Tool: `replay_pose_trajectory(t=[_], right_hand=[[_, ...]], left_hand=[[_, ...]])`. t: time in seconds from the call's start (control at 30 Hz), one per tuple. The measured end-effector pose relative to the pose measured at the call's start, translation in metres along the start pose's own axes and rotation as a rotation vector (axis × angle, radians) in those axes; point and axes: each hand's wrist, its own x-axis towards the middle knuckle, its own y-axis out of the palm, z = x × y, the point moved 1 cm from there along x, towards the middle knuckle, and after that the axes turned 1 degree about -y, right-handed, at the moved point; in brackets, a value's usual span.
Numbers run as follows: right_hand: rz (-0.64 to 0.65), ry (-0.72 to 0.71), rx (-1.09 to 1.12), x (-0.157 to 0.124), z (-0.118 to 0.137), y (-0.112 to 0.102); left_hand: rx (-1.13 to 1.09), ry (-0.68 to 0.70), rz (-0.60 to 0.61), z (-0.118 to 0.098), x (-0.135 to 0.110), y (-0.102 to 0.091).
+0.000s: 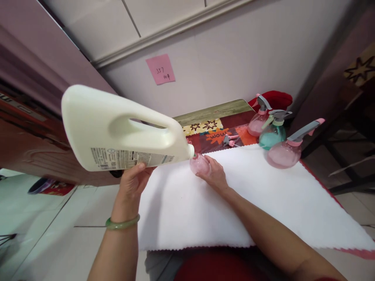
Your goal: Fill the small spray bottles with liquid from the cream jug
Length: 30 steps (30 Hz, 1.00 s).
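Observation:
My left hand [133, 180] holds a large white jug [117, 130] from below, tipped on its side with its spout over a small pink bottle [199, 164]. A green bangle sits on that wrist. My right hand [213, 171] is wrapped round the pink bottle, which stands open-topped on a white cloth [234, 207]. The jug's spout touches or nearly touches the bottle's mouth.
Three spray bottles stand at the cloth's far right: a pink one [259, 119], a teal one [272, 132] and a pink one [285, 150]. A loose spray head [230, 140] lies on the patterned table cover. A pink note [160, 69] is stuck on the wall.

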Motion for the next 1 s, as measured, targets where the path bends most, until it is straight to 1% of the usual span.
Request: replay_pose_trajectory(t=[0.13,0.2,0.27,0.33,0.43,0.5,0.53,0.6,0.67,0.8,0.87,0.9,0.93,1.0], right_hand=[[0.005,0.000,0.006,-0.001,-0.003,0.002],[-0.007,-0.022,0.018,-0.003,-0.003,0.002],[-0.072,-0.094,0.025,-0.006,-0.001,0.000],[-0.177,-0.213,0.029,-0.010,0.005,-0.007],[-0.323,-0.390,0.053,-0.018,0.019,-0.020],[-0.376,-0.475,0.069,-0.026,0.033,-0.027],[-0.380,-0.509,0.079,-0.031,0.040,-0.029],[-0.331,-0.539,0.121,-0.042,0.055,-0.030],[-0.218,-0.474,0.202,-0.054,0.070,-0.025],[0.059,-0.150,0.477,-0.069,0.094,-0.003],[0.149,-0.052,0.649,-0.071,0.106,0.009],[0.158,-0.023,0.723,-0.071,0.112,0.014],[0.141,0.007,0.782,-0.071,0.117,0.019],[0.048,0.079,0.868,-0.069,0.128,0.025]], left_hand=[[-0.192,0.010,-0.114,0.034,-0.017,-0.010],[-0.311,0.013,-0.160,0.053,-0.027,-0.012],[-0.419,0.000,-0.177,0.068,-0.037,-0.013],[-0.502,-0.014,-0.181,0.080,-0.047,-0.014],[-0.609,-0.037,-0.183,0.091,-0.060,-0.015],[-0.668,-0.050,-0.180,0.094,-0.067,-0.017],[-0.692,-0.055,-0.176,0.095,-0.070,-0.018],[-0.730,-0.060,-0.168,0.094,-0.075,-0.019],[-0.755,-0.065,-0.163,0.092,-0.080,-0.018],[-0.779,-0.088,-0.140,0.088,-0.092,-0.011],[-0.781,-0.106,-0.126,0.088,-0.099,-0.008],[-0.778,-0.115,-0.121,0.089,-0.103,-0.007],[-0.774,-0.124,-0.114,0.090,-0.106,-0.005],[-0.766,-0.135,-0.085,0.092,-0.111,-0.003]])
